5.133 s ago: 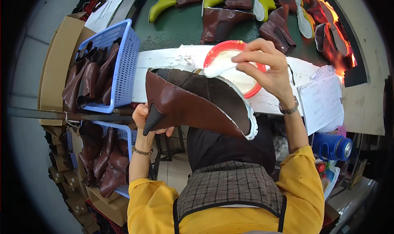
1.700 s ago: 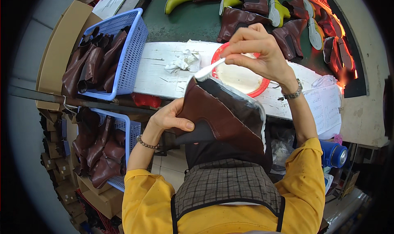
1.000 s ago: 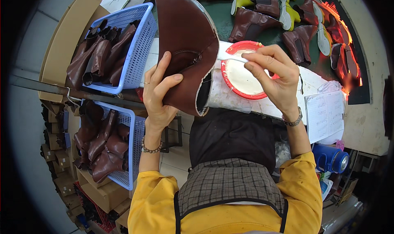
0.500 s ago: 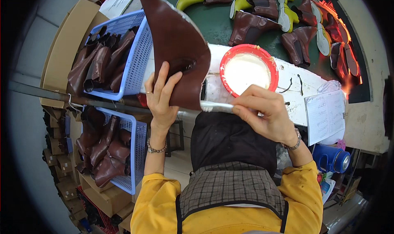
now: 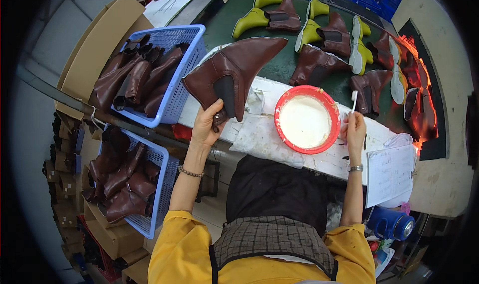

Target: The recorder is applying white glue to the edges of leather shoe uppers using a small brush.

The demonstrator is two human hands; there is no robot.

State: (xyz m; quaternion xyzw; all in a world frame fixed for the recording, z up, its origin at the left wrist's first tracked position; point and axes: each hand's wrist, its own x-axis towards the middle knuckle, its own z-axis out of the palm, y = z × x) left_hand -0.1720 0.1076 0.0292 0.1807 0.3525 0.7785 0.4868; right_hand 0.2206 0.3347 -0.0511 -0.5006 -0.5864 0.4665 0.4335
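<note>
My left hand (image 5: pixel 206 127) is closed on the top end of a brown leather boot upper (image 5: pixel 230 67), raised over the left end of the white bench, its toe pointing up and right. A dark elastic panel shows on its side, and pale glue lines its lower edge. At the right, my right hand (image 5: pixel 355 129) grips a white toothbrush (image 5: pixel 354 101) upright, bristles at the top. Between the hands, closer to the right one, stands a red bowl (image 5: pixel 335 128) of creamy white glue (image 5: pixel 305 121).
Two blue baskets (image 5: pixel 180 100) of brown uppers are at my left, beside a cardboard box (image 5: pixel 95 49). On the green surface (image 5: pixel 219 22) lie several brown uppers and lime-green soled pieces (image 5: pixel 251 23); a glowing orange heater is far right. A notebook (image 5: pixel 390 177) and blue flask (image 5: pixel 389 223) are nearer.
The boot upper has turned from inside-facing to side-on, moving away from me. My right hand with the toothbrush has left its edge and gone right, past the bowl.
</note>
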